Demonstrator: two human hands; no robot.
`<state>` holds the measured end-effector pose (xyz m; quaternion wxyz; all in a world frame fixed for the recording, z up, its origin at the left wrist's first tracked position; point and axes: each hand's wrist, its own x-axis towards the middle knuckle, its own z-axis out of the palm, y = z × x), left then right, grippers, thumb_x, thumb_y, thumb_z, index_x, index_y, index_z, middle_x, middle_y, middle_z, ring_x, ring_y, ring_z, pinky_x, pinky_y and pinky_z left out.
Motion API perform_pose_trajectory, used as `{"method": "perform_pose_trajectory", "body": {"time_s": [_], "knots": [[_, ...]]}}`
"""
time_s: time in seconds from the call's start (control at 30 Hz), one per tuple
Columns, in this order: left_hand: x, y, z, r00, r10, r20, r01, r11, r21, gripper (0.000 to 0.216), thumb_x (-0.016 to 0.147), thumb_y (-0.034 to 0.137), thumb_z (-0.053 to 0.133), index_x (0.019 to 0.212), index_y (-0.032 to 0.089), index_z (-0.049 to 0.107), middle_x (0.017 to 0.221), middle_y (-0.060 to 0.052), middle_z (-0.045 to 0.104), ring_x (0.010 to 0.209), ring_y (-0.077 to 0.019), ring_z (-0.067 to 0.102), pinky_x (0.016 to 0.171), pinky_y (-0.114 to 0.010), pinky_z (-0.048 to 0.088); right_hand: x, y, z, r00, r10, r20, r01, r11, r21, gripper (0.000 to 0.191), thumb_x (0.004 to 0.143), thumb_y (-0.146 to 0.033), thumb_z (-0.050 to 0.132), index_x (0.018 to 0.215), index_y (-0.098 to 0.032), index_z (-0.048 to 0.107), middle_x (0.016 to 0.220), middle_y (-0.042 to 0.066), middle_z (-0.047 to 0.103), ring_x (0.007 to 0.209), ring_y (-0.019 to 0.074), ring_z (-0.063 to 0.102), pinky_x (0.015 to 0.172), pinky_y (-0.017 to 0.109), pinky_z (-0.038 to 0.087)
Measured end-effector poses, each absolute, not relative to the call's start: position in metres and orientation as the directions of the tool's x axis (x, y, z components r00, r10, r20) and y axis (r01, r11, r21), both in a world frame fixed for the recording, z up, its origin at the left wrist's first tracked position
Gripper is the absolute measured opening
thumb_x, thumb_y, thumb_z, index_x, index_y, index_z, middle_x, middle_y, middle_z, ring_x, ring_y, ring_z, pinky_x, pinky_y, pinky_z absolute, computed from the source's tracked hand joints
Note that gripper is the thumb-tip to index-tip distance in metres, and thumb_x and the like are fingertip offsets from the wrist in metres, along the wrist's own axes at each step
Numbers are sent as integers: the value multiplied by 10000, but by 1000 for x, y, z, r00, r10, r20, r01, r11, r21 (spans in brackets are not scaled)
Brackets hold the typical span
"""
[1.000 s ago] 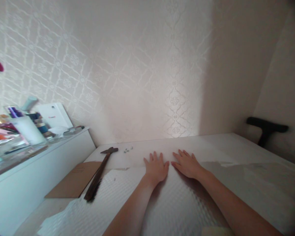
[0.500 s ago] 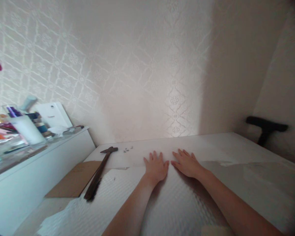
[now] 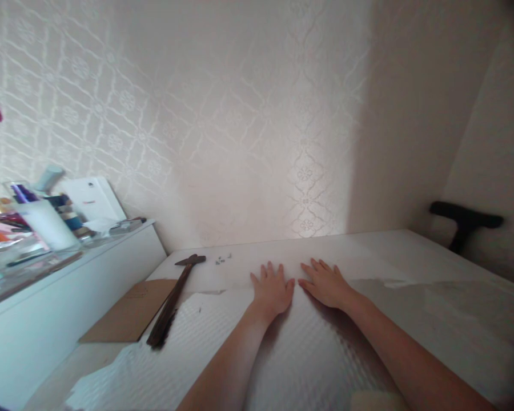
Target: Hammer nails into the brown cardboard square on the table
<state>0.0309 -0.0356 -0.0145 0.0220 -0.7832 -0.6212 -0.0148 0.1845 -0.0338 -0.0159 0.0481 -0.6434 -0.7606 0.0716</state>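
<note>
Neither grip holds anything: the left hand (image 3: 273, 291) and the right hand (image 3: 326, 283) both lie flat, palms down and fingers spread, side by side on the far edge of a white textured sheet (image 3: 223, 354). The sheet is spread over a white desk (image 3: 368, 251) that stands against a pale patterned wall (image 3: 223, 125). On the desk to the left lie one hammer (image 3: 173, 301), its head toward the wall, and one brown cardboard piece (image 3: 128, 314) touching it. A few small screws (image 3: 223, 260), too tiny to count, lie near the hammer head. Further left, one white shelf (image 3: 68, 274) carries cluttered bottles. One black chair armrest (image 3: 465, 220) shows at the right.
</note>
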Motion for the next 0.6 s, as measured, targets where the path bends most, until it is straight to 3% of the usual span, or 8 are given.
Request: {"method": "perform_pose_trajectory", "body": {"time_s": [0.6], "knots": [[31, -37, -13, 229, 972, 42, 973, -229, -20, 622, 900, 505, 128, 1395, 157, 270, 1439, -183, 233, 1311, -368, 201, 983, -609, 195, 184, -37, -13, -175, 985, -6, 973, 172, -155, 615, 873, -484, 270, 1386, -151, 330, 1445, 192, 245, 1317, 348, 196, 996, 567, 196]]}}
